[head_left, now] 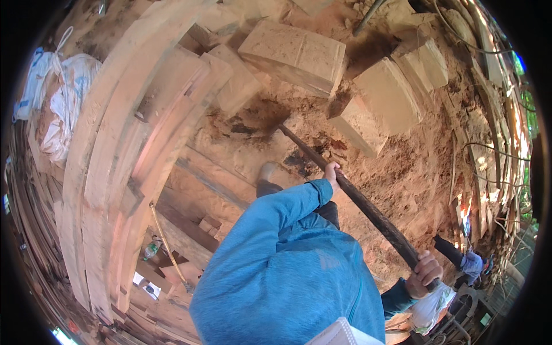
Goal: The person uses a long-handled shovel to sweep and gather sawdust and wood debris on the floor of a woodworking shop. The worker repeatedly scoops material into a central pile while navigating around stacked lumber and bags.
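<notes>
Both my hands grip a long dark wooden handle that slants across the sawdust-covered ground. My left hand is closed round it about a third of the way from its far end. Near its close end, at my right side, my right hand has its fingers wrapped round it. The far end reaches a dark patch of ground beside the timber blocks. What tool head sits there blends into the sawdust, so I cannot make out its kind.
Long sawn beams are stacked on the left. Ahead lie a large timber block and another block. White sacks rest at the far left. A thin yellowish stick leans by the beams. Cables hang at the right.
</notes>
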Demonstrator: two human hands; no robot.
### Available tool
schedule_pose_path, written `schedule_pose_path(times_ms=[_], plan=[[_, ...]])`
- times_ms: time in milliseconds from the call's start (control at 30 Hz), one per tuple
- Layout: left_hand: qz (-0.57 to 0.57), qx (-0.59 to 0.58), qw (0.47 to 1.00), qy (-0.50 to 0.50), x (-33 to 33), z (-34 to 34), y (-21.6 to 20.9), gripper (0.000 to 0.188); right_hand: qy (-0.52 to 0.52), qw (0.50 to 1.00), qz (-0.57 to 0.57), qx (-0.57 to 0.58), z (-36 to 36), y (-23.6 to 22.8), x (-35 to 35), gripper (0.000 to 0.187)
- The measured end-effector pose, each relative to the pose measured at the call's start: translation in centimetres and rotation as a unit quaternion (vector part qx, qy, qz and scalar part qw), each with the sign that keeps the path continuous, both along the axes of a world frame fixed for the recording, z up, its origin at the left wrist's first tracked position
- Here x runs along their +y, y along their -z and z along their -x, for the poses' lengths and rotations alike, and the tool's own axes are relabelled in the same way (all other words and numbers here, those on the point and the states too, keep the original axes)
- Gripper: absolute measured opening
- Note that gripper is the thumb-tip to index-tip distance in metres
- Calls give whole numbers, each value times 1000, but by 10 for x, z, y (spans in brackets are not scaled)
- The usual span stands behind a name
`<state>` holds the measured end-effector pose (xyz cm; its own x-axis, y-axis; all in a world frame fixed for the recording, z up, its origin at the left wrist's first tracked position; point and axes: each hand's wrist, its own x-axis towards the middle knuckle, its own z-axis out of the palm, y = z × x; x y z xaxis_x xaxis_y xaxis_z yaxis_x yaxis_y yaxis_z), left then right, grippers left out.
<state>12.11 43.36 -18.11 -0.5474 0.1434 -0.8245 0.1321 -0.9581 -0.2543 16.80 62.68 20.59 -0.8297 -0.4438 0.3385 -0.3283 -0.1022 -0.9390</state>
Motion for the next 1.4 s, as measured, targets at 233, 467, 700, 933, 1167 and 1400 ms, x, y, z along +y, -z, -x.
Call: schedule_pose_path(times_ms=[233, 467, 700, 933, 1167, 1400], plan=[[-19, -44, 998, -34, -30, -35, -30, 18, -32, 994, 91, -49, 17, 13, 20, 31], [160, -188, 968, -37, -125, -140, 95, 13, 18, 956, 139, -260, -20, 123, -65, 16], [157, -157, 975, 5, -89, -130, 101, 8, 19, 966, 98, -237, -32, 93, -62, 14], [65, -64, 996, -15, -36, -76, 28, 11, 24, 987, 68, -147, -18, 23, -49, 15], [6, 10, 999, -49, -21, -62, -27, 13, -177, 982, 60, 6, -6, -28, -44, 22], [50, -36, 998, 1, -78, -86, 2, 13, -144, 981, 121, -40, -2, 17, -46, 18]])
